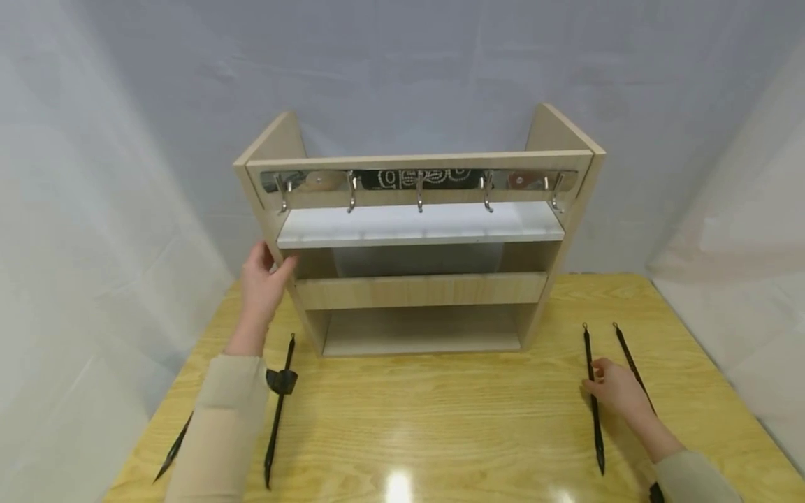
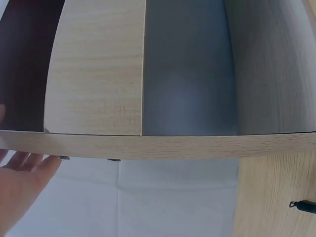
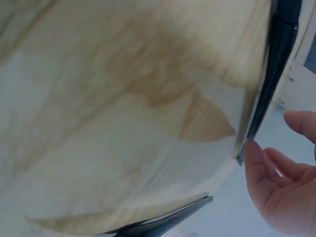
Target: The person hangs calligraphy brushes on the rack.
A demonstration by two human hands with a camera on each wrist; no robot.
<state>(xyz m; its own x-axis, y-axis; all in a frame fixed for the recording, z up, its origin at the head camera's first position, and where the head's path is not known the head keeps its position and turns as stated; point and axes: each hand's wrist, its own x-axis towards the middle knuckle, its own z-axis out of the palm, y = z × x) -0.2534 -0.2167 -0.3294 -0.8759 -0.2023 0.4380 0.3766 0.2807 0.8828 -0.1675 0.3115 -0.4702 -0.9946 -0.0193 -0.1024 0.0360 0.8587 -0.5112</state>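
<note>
A light wooden desktop shelf unit [image 1: 421, 292] stands toward the back of the table. My left hand [image 1: 260, 286] grips its left side panel [image 2: 148, 146], fingers along the outside and thumb at the inner side. To the right lies a slim black brush [image 1: 597, 426] with a loop at its far end and a pointed near tip. My right hand [image 1: 619, 395] is over this brush, thumb and index finger at its shaft. The right wrist view shows the thumb and fingers apart, with the fingertips [image 3: 253, 148] at the end of a black shaft [image 3: 276, 64].
A metal strip with several hooks [image 1: 420, 192] runs across the unit's upper front. Another black brush [image 1: 632, 363] lies beyond the right hand. At left lie a black brush [image 1: 274, 433] with a small black block [image 1: 283, 381] and a dark pointed tip [image 1: 168, 461]. White sheets [image 1: 415, 70] surround the table.
</note>
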